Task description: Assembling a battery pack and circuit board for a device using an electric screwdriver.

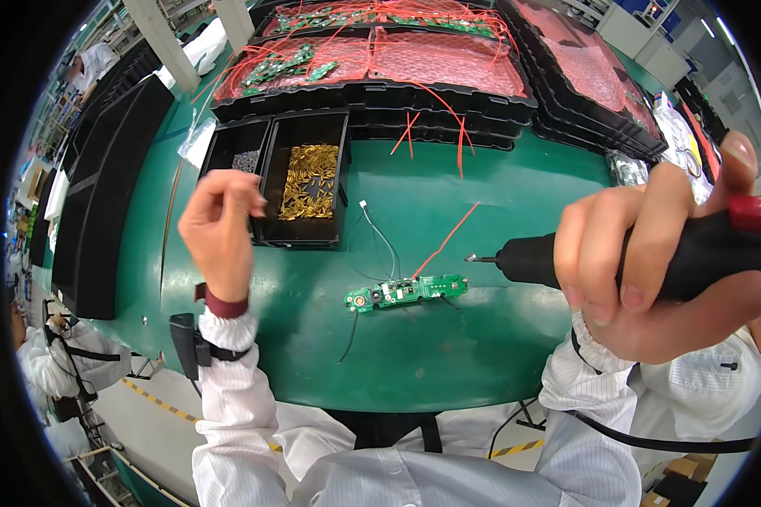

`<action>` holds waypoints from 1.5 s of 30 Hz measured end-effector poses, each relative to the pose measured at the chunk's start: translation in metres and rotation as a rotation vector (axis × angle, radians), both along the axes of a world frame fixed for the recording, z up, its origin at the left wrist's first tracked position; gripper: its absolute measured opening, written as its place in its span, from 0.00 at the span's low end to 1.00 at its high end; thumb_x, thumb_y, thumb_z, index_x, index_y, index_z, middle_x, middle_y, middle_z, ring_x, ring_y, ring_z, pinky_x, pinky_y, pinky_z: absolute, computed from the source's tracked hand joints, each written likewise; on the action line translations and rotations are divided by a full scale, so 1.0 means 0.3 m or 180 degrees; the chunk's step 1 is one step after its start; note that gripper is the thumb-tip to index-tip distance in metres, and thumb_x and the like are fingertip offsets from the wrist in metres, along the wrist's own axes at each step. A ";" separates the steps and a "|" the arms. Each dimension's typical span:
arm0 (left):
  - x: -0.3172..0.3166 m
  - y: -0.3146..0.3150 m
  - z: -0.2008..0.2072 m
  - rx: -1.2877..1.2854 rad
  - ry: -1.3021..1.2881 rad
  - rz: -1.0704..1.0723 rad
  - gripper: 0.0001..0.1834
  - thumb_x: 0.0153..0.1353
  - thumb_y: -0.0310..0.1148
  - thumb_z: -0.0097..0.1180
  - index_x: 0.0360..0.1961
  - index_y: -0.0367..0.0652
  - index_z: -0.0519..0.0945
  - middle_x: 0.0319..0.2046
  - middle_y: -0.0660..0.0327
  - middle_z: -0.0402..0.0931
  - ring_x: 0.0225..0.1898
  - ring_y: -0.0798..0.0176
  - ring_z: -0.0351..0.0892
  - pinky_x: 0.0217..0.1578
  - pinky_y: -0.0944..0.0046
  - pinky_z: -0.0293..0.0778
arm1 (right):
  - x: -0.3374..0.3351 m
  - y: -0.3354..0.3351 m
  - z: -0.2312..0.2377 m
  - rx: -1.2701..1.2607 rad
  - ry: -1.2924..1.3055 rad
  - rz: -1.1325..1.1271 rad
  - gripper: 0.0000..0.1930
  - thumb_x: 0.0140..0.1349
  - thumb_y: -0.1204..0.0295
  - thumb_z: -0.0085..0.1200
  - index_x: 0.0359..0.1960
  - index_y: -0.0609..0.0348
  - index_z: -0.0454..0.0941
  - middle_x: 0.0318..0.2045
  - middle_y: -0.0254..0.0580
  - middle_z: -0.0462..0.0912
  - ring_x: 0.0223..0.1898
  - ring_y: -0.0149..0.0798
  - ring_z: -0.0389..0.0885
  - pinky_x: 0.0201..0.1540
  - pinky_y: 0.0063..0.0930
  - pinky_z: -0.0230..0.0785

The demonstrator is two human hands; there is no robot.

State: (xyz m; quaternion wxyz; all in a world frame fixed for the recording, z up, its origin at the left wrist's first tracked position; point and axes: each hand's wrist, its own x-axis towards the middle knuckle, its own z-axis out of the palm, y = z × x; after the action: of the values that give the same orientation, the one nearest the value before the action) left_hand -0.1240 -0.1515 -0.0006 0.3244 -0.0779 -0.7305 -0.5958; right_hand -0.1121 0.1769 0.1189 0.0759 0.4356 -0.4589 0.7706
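My right hand (630, 245) is wrapped round a black electric screwdriver (526, 260) with a red part at its rear. Its bit points left, and a small metallic piece sits at the tip, too small to name. Left of that tip a narrow green circuit board (410, 291) lies on the table, with a red wire, thin dark wires and a white-plugged lead coming off it. My left hand (218, 232) is raised by the near left corner of a black divided bin (343, 165), its fingers curled together; anything between them is hidden. Small brass-coloured parts (311, 182) fill the bin's larger compartment.
Black trays (448, 97) lined with pink bubble wrap, holding green boards and red wires, stand stacked at the back. More stacked trays (588, 93) are at the back right. A long black rack (110, 203) stands left. Other people in white sit at both sides.
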 end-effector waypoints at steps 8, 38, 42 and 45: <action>0.145 0.219 0.036 0.1095 -0.0981 -0.2358 0.11 0.72 0.20 0.63 0.52 0.31 0.88 0.44 0.51 0.86 0.36 0.67 0.84 0.38 0.67 0.82 | 0.034 -0.007 -0.018 -0.0532 0.0127 0.0113 0.26 0.76 0.50 0.59 0.66 0.48 0.65 0.25 0.30 0.74 0.16 0.27 0.75 0.22 0.18 0.73; 0.138 0.243 0.044 0.0228 -0.0587 -0.2368 0.14 0.58 0.17 0.72 0.45 0.41 0.93 0.36 0.58 0.92 0.37 0.65 0.88 0.40 0.67 0.82 | 0.045 -0.064 -0.039 -0.0751 0.0405 0.0360 0.24 0.73 0.56 0.64 0.58 0.53 0.66 0.23 0.36 0.75 0.14 0.31 0.76 0.18 0.24 0.79; 0.140 0.243 0.051 0.0166 -0.0564 -0.2371 0.14 0.58 0.17 0.72 0.45 0.42 0.93 0.36 0.58 0.92 0.37 0.66 0.89 0.39 0.68 0.82 | 0.047 -0.064 -0.037 -0.0747 0.0359 0.0344 0.23 0.74 0.57 0.63 0.58 0.53 0.66 0.22 0.36 0.75 0.14 0.31 0.76 0.18 0.24 0.79; 0.147 0.244 0.063 0.0174 -0.0755 -0.2331 0.13 0.54 0.13 0.73 0.40 0.35 0.93 0.36 0.53 0.92 0.37 0.61 0.88 0.40 0.64 0.81 | 0.044 -0.069 -0.041 -0.0754 0.0403 0.0329 0.23 0.74 0.57 0.63 0.58 0.54 0.66 0.22 0.36 0.75 0.14 0.31 0.76 0.19 0.24 0.80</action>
State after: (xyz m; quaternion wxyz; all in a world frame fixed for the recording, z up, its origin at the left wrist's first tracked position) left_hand -0.0800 -0.0783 0.0182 0.0053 -0.2555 -0.6706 -0.6964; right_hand -0.0989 0.1561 0.1066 0.1158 0.4944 -0.3359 0.7933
